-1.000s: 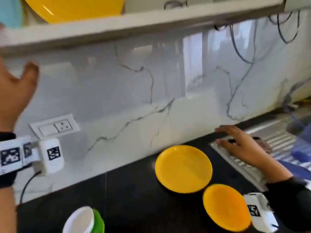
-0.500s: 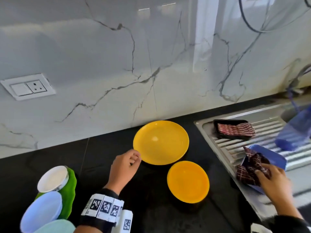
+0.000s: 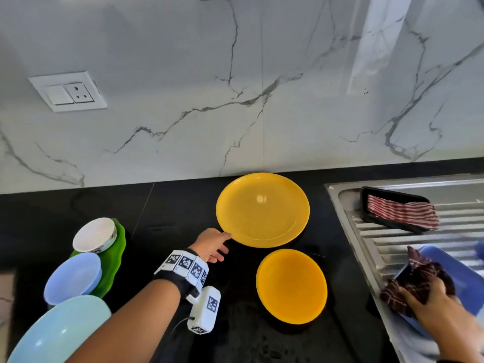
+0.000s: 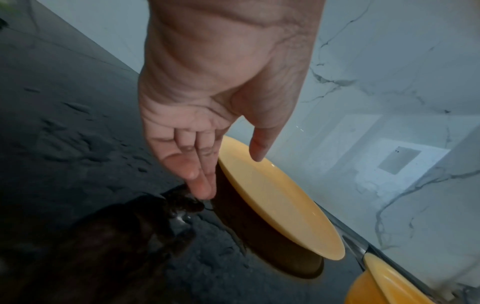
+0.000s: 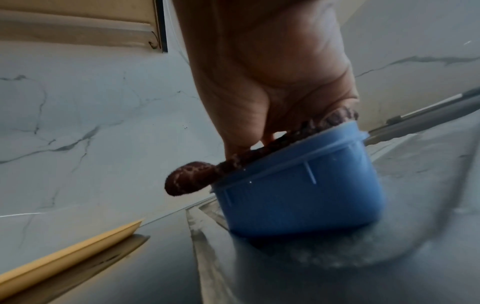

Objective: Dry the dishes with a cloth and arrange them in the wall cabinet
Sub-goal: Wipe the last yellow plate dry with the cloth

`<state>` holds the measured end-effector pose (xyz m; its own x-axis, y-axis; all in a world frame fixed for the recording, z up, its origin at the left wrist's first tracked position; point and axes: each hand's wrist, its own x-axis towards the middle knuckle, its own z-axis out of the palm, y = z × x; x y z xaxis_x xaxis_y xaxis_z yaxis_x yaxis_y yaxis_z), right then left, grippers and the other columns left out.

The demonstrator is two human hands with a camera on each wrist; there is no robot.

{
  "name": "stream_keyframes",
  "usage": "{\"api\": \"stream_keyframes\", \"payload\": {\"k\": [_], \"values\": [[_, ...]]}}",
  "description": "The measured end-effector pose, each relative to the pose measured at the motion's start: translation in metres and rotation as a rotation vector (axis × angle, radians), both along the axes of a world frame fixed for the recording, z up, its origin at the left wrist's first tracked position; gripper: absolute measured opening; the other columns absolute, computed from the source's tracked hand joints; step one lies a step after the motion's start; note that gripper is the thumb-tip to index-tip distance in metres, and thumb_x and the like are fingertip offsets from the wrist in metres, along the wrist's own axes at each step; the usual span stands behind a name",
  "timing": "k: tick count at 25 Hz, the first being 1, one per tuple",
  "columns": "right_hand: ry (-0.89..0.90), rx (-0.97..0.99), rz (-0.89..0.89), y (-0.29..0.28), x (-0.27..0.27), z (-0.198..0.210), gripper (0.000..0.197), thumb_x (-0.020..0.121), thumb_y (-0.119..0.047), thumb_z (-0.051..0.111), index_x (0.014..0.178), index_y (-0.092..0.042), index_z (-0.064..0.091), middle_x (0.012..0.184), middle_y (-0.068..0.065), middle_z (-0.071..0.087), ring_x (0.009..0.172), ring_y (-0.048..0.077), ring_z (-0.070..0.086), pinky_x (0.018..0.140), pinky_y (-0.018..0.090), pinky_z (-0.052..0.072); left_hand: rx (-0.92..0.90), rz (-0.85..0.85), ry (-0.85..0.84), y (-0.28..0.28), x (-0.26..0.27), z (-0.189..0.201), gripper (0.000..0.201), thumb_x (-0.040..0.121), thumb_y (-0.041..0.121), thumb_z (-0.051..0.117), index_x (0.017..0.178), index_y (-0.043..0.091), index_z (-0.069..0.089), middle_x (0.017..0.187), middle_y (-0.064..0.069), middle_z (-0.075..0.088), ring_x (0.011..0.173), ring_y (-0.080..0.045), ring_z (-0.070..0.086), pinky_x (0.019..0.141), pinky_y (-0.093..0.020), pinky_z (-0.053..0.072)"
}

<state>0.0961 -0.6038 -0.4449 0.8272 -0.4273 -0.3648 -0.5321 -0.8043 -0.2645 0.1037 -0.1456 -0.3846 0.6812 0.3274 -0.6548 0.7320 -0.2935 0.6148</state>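
Note:
A large yellow plate (image 3: 262, 209) (image 4: 280, 205) lies on the black counter, with a smaller yellow plate (image 3: 291, 286) just in front of it. My left hand (image 3: 214, 244) (image 4: 231, 175) is at the large plate's near-left rim. Its fingers are straight and point down beside the edge, and the thumb hovers over the rim without gripping it. On the sink drainboard my right hand (image 3: 429, 297) (image 5: 259, 133) grips a dark red checked cloth (image 3: 419, 279) (image 5: 192, 179) pressed into a blue plastic container (image 3: 445, 260) (image 5: 298, 195).
At the left stand a white bowl (image 3: 94, 234) on a green plate (image 3: 115, 258), a pale blue bowl (image 3: 73, 277) and a light teal plate (image 3: 60, 334). A black tray holding a striped cloth (image 3: 400, 210) sits on the steel drainboard (image 3: 366, 247). A wall socket (image 3: 68, 94) is set in the marble backsplash.
My left hand came down from the cabinet shelf to the large yellow plate's rim. My right hand moved from near the black tray to the cloth in the blue container. The view tilted down.

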Motion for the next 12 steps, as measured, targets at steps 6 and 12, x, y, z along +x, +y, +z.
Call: {"api": "stream_keyframes", "payload": {"k": [6,12], "values": [[0.04,0.011,-0.047,0.005,0.009,0.006,0.073,0.086,-0.048,0.061,0.142,-0.029,0.02,0.136,0.022,0.04,0.115,0.044,0.051,0.1,0.053,0.041,-0.125,0.221,-0.076,-0.006,0.02,-0.022,0.035,0.1,0.022,0.053,0.123,-0.004,0.052,0.08,-0.014,0.066,0.06,-0.02,0.058,0.052,-0.025,0.045],[0.04,-0.034,0.015,-0.001,0.01,-0.004,0.071,0.085,-0.049,0.063,0.139,-0.037,0.019,0.13,0.021,0.044,0.112,0.043,0.053,0.093,0.052,0.045,-0.276,0.385,-0.335,-0.015,0.022,-0.021,0.013,0.097,0.01,0.053,0.106,0.001,0.053,0.091,-0.017,0.065,0.073,-0.026,0.065,0.059,-0.03,0.055]]}}
